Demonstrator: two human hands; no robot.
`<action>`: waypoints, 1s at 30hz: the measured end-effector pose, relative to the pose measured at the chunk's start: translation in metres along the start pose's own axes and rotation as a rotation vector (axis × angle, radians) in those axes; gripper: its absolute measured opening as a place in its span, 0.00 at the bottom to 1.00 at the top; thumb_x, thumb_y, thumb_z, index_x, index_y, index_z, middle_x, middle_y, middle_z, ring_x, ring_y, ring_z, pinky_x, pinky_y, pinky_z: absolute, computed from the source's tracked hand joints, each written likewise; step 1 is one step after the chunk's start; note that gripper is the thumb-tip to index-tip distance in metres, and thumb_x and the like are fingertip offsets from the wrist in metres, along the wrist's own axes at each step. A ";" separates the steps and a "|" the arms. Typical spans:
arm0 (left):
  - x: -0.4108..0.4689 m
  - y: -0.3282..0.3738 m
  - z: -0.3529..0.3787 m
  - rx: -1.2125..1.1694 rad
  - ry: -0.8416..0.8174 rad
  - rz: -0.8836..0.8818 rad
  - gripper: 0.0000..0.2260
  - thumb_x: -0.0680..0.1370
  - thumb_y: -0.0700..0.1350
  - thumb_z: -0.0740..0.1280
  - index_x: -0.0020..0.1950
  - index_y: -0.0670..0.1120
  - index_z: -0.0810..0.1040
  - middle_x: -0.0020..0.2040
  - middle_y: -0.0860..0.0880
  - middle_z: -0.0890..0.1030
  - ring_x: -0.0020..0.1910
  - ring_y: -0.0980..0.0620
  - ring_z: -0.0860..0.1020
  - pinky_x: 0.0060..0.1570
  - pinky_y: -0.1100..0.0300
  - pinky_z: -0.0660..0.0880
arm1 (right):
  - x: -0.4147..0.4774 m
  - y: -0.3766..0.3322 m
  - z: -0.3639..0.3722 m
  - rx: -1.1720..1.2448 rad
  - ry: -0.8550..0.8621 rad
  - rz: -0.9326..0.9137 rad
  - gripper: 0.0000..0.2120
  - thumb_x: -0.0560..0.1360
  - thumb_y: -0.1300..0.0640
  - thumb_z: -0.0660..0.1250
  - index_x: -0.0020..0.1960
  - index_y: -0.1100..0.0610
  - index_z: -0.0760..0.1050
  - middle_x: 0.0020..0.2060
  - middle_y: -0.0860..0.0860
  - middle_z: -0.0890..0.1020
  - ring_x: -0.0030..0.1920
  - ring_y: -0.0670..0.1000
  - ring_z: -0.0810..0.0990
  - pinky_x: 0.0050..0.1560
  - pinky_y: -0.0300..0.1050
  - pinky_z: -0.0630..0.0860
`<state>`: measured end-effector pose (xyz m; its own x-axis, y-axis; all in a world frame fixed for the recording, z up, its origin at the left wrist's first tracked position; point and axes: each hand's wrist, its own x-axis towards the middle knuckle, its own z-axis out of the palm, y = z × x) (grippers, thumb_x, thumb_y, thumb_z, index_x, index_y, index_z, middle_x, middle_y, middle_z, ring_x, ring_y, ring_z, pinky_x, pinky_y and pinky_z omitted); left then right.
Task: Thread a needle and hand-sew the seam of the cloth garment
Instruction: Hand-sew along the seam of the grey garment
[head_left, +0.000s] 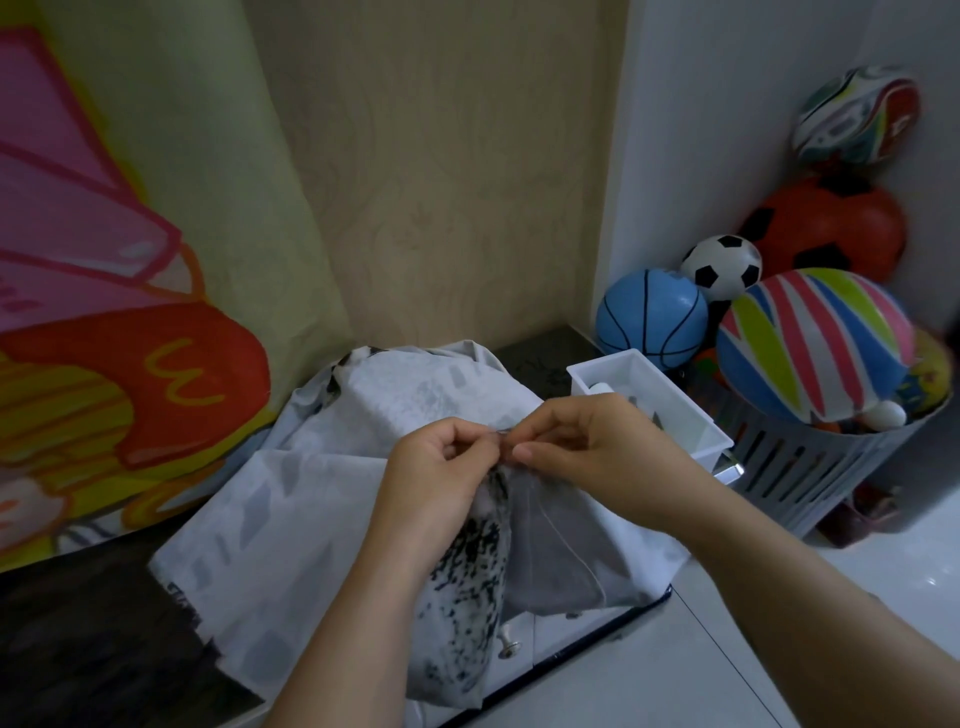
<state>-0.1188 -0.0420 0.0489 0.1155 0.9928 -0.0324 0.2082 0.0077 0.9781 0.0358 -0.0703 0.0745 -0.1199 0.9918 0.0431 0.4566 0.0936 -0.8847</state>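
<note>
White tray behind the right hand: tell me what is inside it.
The white tray shows one small white object by its left wall; the right hand hides the tray's near part.

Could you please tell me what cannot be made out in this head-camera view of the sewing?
Head view throughout:
- needle: only a thin glint between left hand and right hand; its eye and thread are too small.
- garment seam: stitching spot hidden by both hands' fingertips.
- white tray: contents mostly covered by the right hand.
- basket: its depths hidden under the balls.
</note>
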 end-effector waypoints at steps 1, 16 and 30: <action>0.000 -0.001 0.000 0.006 0.000 0.023 0.05 0.75 0.43 0.69 0.40 0.49 0.82 0.37 0.53 0.84 0.39 0.55 0.81 0.42 0.63 0.75 | 0.001 0.002 0.000 -0.018 0.035 0.013 0.04 0.72 0.58 0.72 0.45 0.51 0.80 0.38 0.46 0.85 0.41 0.41 0.82 0.46 0.31 0.77; -0.004 0.000 -0.001 0.013 -0.322 0.122 0.07 0.76 0.41 0.68 0.39 0.50 0.82 0.39 0.51 0.83 0.41 0.55 0.79 0.44 0.63 0.75 | 0.005 0.008 -0.013 0.359 -0.086 0.269 0.06 0.73 0.57 0.69 0.45 0.59 0.83 0.44 0.59 0.84 0.44 0.53 0.81 0.51 0.45 0.78; -0.001 -0.004 -0.003 0.061 -0.282 0.126 0.05 0.76 0.45 0.68 0.41 0.50 0.82 0.39 0.52 0.83 0.42 0.55 0.80 0.48 0.59 0.76 | 0.007 -0.001 -0.023 0.904 0.350 0.284 0.03 0.80 0.61 0.59 0.49 0.59 0.71 0.35 0.53 0.81 0.27 0.47 0.75 0.29 0.37 0.73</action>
<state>-0.1227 -0.0426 0.0461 0.4073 0.9130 0.0242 0.2317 -0.1289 0.9642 0.0549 -0.0618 0.0861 0.2212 0.9504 -0.2188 -0.4287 -0.1068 -0.8971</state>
